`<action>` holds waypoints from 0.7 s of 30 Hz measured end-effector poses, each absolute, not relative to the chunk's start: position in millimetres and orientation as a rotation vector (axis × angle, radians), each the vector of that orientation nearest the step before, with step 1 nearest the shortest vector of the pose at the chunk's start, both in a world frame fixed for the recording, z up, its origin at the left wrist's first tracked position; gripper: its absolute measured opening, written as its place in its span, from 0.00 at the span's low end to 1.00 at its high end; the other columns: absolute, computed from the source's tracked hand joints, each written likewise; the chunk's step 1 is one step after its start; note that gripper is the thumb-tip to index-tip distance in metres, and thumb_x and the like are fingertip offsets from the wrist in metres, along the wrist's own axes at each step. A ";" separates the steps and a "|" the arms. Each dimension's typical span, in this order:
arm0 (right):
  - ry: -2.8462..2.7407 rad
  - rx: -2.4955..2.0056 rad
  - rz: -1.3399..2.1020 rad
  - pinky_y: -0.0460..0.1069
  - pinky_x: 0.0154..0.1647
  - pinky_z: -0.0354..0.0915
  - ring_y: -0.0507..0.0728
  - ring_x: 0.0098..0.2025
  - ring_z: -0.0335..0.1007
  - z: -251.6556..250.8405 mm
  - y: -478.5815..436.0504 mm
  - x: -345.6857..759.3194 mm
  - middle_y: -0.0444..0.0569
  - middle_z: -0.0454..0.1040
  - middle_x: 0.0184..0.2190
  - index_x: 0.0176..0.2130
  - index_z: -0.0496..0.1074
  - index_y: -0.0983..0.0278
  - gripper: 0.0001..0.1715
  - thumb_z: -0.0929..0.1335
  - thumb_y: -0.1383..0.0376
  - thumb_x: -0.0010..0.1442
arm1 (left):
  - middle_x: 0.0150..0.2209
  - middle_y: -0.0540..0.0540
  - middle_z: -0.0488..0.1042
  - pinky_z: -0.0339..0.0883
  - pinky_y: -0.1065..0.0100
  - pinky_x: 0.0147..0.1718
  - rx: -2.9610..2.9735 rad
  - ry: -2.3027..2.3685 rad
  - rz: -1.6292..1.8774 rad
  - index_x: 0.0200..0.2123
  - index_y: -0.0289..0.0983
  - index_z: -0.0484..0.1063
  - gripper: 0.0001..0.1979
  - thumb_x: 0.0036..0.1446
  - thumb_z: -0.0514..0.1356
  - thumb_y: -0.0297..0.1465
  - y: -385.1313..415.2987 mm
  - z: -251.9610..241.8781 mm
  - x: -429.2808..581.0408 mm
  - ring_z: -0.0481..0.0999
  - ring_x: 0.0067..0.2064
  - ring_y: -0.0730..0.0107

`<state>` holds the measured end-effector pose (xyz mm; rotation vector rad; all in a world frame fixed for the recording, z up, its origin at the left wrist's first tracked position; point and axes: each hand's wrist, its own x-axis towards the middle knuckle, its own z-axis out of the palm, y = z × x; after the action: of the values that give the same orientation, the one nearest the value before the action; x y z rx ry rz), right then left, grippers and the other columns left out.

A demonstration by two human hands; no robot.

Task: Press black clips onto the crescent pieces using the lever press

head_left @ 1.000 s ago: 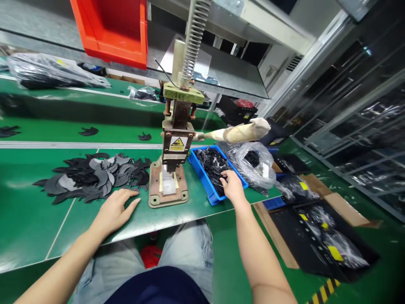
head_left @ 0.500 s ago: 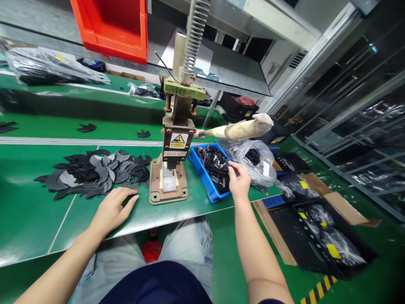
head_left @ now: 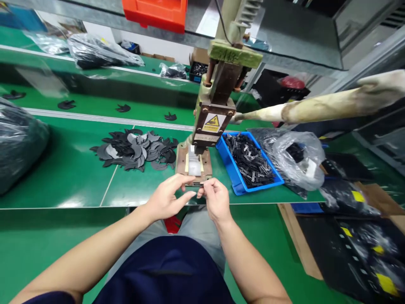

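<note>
My right hand (head_left: 217, 199) pinches a small black plastic part (head_left: 198, 184) in front of the hand press (head_left: 211, 120). Beside it, my left hand (head_left: 169, 197) has thumb and fingers apart; whether a fingertip touches the part is unclear. Just beyond both hands lies the press's base plate (head_left: 207, 166), with a pale block (head_left: 194, 166) on it. To the right stands a blue tray (head_left: 238, 188) filled with small black plastic parts (head_left: 249, 158). A pile of dark curved pieces (head_left: 134, 150) lies left of the press.
The press's long wrapped lever (head_left: 319, 103) sticks out to the right. A stuffed plastic bag (head_left: 19, 143) sits at the far left, and another clear bag (head_left: 299, 156) lies beyond the tray. Several black pieces rest on the green strip (head_left: 98, 103) behind. A red bin (head_left: 155, 12) hangs above.
My right hand has left the blue tray and come to the front of the press with a small black part. My left hand has moved right to meet it. The view has shifted.
</note>
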<state>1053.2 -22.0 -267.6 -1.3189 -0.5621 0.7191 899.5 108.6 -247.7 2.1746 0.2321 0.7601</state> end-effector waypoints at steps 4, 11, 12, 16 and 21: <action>-0.559 -1.313 0.777 0.50 0.31 0.73 0.52 0.25 0.72 -272.3 -21.2 1049.8 0.42 0.76 0.24 0.35 0.74 0.60 0.22 0.75 0.46 0.61 | 0.46 0.43 0.80 0.75 0.61 0.47 2.144 0.232 0.757 0.62 0.42 0.72 0.20 0.69 0.63 0.34 108.1 -249.6 898.1 0.80 0.43 0.63; -0.582 -1.353 0.794 0.51 0.33 0.73 0.53 0.27 0.73 -272.9 -24.4 1050.3 0.42 0.77 0.25 0.35 0.76 0.60 0.20 0.76 0.46 0.60 | 0.47 0.41 0.81 0.77 0.58 0.49 2.142 0.233 0.754 0.57 0.42 0.76 0.15 0.69 0.63 0.37 106.6 -252.0 899.4 0.82 0.46 0.61; -0.585 -1.359 0.794 0.51 0.33 0.73 0.53 0.27 0.73 -273.0 -24.4 1050.6 0.42 0.77 0.25 0.35 0.76 0.60 0.20 0.76 0.46 0.61 | 0.48 0.41 0.81 0.77 0.58 0.49 2.138 0.232 0.752 0.57 0.42 0.76 0.15 0.69 0.63 0.37 106.5 -252.0 899.4 0.82 0.46 0.61; -0.601 -1.381 0.791 0.51 0.33 0.73 0.54 0.27 0.73 -272.8 -24.0 1051.8 0.43 0.78 0.25 0.35 0.75 0.59 0.20 0.75 0.46 0.61 | 0.48 0.41 0.82 0.76 0.59 0.50 2.094 0.233 0.734 0.54 0.42 0.78 0.13 0.68 0.64 0.37 106.4 -249.1 899.6 0.82 0.48 0.60; -0.683 -1.404 0.808 0.51 0.33 0.73 0.53 0.27 0.73 -263.7 -24.6 1055.1 0.43 0.78 0.25 0.37 0.78 0.60 0.19 0.76 0.48 0.60 | 0.38 0.46 0.81 0.73 0.64 0.41 1.806 0.379 0.478 0.41 0.40 0.78 0.11 0.69 0.63 0.41 109.0 -243.7 902.7 0.79 0.39 0.65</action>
<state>1055.1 -24.6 -263.7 -1.4043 -0.6830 0.8079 902.7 109.0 -243.7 1.8063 0.3795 0.4778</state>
